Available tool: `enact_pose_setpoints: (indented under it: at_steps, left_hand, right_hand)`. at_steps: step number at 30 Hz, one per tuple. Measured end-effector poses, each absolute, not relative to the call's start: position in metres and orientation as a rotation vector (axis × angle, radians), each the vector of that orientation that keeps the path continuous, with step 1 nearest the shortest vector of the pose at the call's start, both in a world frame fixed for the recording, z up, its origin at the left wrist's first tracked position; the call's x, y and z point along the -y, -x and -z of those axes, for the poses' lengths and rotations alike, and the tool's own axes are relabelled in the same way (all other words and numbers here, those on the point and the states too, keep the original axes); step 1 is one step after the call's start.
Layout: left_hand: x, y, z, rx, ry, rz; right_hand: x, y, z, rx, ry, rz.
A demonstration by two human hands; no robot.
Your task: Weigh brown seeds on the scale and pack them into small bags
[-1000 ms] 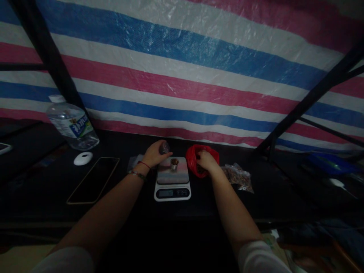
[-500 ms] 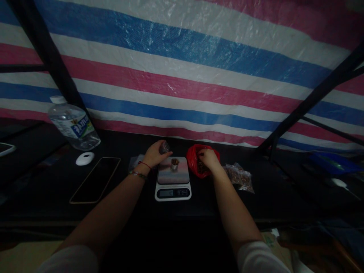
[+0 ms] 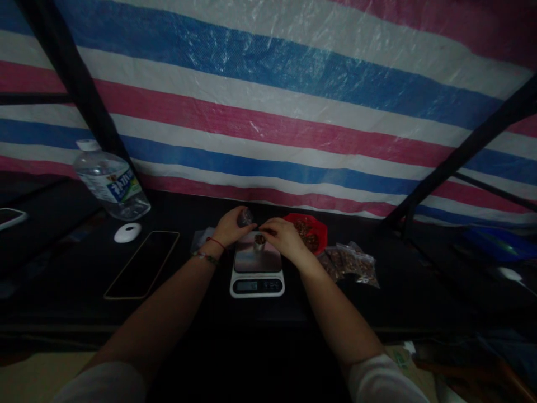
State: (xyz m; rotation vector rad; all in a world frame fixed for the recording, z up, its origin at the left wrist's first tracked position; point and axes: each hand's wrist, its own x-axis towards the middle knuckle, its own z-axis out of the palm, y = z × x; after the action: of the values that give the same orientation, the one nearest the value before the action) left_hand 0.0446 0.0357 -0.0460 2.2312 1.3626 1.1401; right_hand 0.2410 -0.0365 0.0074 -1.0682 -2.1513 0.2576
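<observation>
A white kitchen scale [image 3: 257, 263] with a lit display stands in front of me. On its plate sits a small metal cup [image 3: 259, 244] filled with brown bits. Behind the scale's left corner, my left hand [image 3: 229, 227] is closed around a small, clear, shiny plastic item [image 3: 246, 217], whose kind I cannot make out. My right hand [image 3: 286, 238] reaches over the plate from the right, its fingertips pinched together at the cup's rim. What they hold is too small to tell. Partly behind that hand is a red dish [image 3: 322, 230] of brown bits.
Several clear zip bags [image 3: 356, 265] of brown bits lie to the right. On the left are a phone [image 3: 142, 266], a white mouse [image 3: 127, 232] and a large clear bottle [image 3: 113, 182]. A flat plastic bag [image 3: 201, 239] lies by my left wrist.
My right hand has come out of the red dish and moved left to the metal cup. My left hand has stayed nearly still, keeping its hold.
</observation>
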Motion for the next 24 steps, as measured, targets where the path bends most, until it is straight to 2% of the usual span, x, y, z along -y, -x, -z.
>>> enact_pose_setpoints:
  at_steps: [13, 24]
  left_hand:
    - [-0.035, -0.043, 0.043, -1.337, -2.213, -1.126]
    - [-0.033, -0.046, 0.042, -1.354, -2.18, -1.165]
  right_hand:
    - [0.045, -0.232, -0.006, 2.458, 1.07, -0.147]
    - [0.043, -0.242, -0.002, 2.352, 1.101, -0.151]
